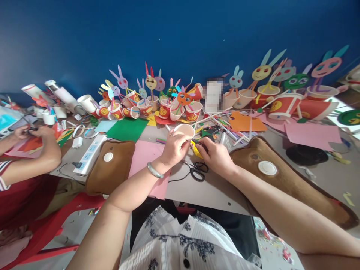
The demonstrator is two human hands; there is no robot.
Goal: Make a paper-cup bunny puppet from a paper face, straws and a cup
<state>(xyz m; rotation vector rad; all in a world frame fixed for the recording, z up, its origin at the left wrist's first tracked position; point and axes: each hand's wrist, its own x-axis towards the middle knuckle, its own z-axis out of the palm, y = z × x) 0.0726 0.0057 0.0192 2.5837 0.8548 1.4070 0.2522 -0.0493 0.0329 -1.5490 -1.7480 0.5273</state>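
My left hand (177, 147), with a bangle on the wrist, is closed around a white-lipped paper cup (185, 130), its mouth turned up and toward me. Close beside it, my right hand (218, 155) has its fingers pinched on a thin dark tool (197, 143) at the cup's side. What kind of tool it is stays unclear, being mostly covered by the fingers. A yellow piece (196, 150) shows between the two hands. Below them lie black-handled scissors (198, 172) on the table. Pink paper (146, 159) is under my left forearm.
Cups with paper rabbit faces (151, 83) line the blue wall. Brown cushions (119, 170) lie on both sides, beside a white power strip (91, 155). Green paper (126, 130) and orange paper (246, 122) lie farther back. At left, a co-worker's hands (38, 133) are busy.
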